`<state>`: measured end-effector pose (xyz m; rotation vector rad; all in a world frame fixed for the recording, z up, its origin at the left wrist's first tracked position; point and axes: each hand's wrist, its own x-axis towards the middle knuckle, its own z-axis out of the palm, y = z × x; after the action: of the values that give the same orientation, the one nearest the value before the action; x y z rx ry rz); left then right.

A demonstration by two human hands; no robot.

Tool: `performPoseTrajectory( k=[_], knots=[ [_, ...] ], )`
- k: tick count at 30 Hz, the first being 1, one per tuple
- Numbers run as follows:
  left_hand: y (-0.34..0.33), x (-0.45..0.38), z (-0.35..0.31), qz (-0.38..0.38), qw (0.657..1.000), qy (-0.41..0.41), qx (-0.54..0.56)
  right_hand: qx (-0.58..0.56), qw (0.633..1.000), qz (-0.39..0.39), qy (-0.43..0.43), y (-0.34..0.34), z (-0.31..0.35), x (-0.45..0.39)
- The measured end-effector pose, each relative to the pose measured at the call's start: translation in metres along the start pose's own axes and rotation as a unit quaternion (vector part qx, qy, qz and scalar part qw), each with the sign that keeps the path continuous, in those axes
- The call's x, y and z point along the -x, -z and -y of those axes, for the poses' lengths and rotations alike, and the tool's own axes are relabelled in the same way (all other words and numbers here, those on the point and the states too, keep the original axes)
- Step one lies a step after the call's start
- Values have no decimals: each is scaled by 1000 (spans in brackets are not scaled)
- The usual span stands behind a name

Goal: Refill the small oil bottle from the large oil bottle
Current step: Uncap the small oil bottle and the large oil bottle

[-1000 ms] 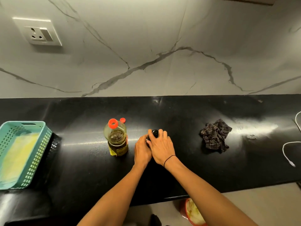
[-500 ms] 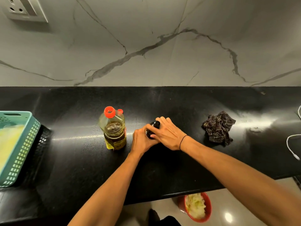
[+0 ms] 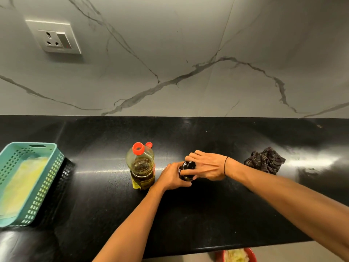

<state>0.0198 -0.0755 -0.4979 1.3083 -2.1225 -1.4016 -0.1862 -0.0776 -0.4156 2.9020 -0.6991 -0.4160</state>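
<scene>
- Head view: your right hand [image 3: 206, 165] has swung further round the small oil bottle's [image 3: 187, 172] black cap [image 3: 188, 165], fingers pinching it; your left hand [image 3: 172, 176] stays wrapped round the body. Likely you're mid-twist, cap not yet off.
- Beside it stands the large oil bottle [image 3: 142, 167]: clear plastic, amber oil, orange flip-top open, on glossy black counter [image 3: 207, 214].

The wall [image 3: 170, 53] is pale marble with dark grey veins, and a white socket plate [image 3: 53, 37] sits high on its left part. Below it runs a glossy black countertop [image 3: 207, 214], which reflects soft light. A strip of grey floor [image 3: 311, 251] shows under its front edge.
</scene>
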Motion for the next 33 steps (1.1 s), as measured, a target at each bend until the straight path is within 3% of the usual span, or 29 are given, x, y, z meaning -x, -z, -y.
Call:
performPoseTrajectory(
  k=[8,16,20,22,24,26,28,31,33],
  knots=[
    [7,-14,-11,107,992,-3,-63,22,993,20,110,0,-12,3],
    [9,-16,-12,165,982,-21,-90,49,977,20,206,2,-17,-4],
    [2,-10,-9,159,983,-19,-84,60,968,19,241,13,-14,-5],
    [1,-1,-11,147,985,-13,-86,50,980,-20,191,17,-16,1],
    [1,10,-13,136,988,-41,-56,16,995,-83,44,12,-24,14],
    [0,27,-18,106,993,-52,3,-37,985,-109,-131,2,-28,28],
    [-1,45,-19,74,996,-45,31,-60,971,-55,-224,-16,-20,33],
    [-8,71,-10,41,997,-26,55,-66,955,47,-286,-49,7,22],
    [-6,87,-2,25,997,-15,67,-68,939,70,-330,-64,22,7]
  ],
)
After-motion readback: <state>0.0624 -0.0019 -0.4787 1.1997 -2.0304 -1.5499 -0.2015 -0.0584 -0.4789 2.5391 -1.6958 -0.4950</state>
